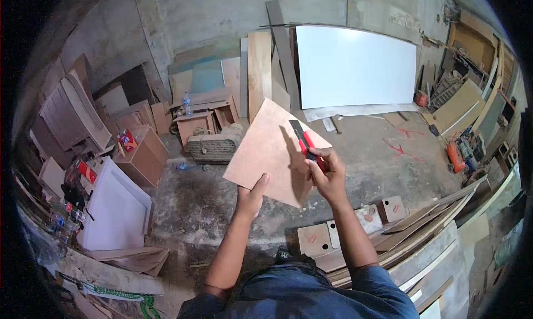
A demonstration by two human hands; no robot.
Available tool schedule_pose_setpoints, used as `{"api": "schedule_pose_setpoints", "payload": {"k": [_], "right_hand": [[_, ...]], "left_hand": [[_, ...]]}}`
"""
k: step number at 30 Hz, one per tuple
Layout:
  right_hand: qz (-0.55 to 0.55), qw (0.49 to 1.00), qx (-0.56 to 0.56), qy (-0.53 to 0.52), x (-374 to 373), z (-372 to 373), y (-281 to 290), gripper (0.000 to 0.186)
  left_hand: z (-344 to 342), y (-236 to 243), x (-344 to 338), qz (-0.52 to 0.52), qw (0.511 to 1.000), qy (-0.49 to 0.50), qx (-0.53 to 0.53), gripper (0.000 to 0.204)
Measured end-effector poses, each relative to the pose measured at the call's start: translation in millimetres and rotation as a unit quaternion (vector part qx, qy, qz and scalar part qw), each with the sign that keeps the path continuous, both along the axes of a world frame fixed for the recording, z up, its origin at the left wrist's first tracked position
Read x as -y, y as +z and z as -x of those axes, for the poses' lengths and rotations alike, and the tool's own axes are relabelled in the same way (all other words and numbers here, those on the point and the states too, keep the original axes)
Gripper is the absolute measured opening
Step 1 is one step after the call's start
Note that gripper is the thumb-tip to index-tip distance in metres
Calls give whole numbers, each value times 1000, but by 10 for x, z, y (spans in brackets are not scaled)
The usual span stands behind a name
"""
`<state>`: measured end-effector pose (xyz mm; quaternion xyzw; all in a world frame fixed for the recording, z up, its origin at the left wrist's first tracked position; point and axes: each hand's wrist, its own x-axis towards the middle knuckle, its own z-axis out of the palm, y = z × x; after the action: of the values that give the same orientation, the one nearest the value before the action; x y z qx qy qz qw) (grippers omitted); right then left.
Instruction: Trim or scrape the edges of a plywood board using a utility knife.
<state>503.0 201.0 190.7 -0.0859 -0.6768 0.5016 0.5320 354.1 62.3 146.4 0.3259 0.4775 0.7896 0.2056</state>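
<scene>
A thin, light-brown plywood piece point(261, 147) is held up in front of me, tilted with one corner pointing away. My left hand point(252, 197) grips its near edge, thumb on top and the other fingers hidden beneath. In my right hand point(327, 172) is a red and black utility knife point(303, 138), its dark front end pointing up and left above the board. The knife casts a shadow on the wood. Whether its blade is out I cannot tell.
A large white panel point(358, 66) leans on the back wall, beside upright planks point(259, 69). At left stand a brown wooden box point(141, 155) and a white panel point(119, 202). Stacked boards point(433, 219) and square pieces with holes point(315, 240) lie near right. An orange power tool point(455, 156) sits farther right.
</scene>
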Motion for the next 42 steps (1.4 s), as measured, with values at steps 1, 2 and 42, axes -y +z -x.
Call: {"api": "schedule_pose_setpoints", "payload": {"k": [1,2,42], "right_hand": [[-26,1000,1,-16,-8,1,-13,22],[-51,998,1,-32,-10,5,-20,21],[-449,848,203,-197,455,404,802,31]], "left_hand": [[2,10,12,-2,1000,0,-1,46],[9,31,17,-22,1000,5,-21,47],[34,340,4,-86,990,45,-103,30]]}}
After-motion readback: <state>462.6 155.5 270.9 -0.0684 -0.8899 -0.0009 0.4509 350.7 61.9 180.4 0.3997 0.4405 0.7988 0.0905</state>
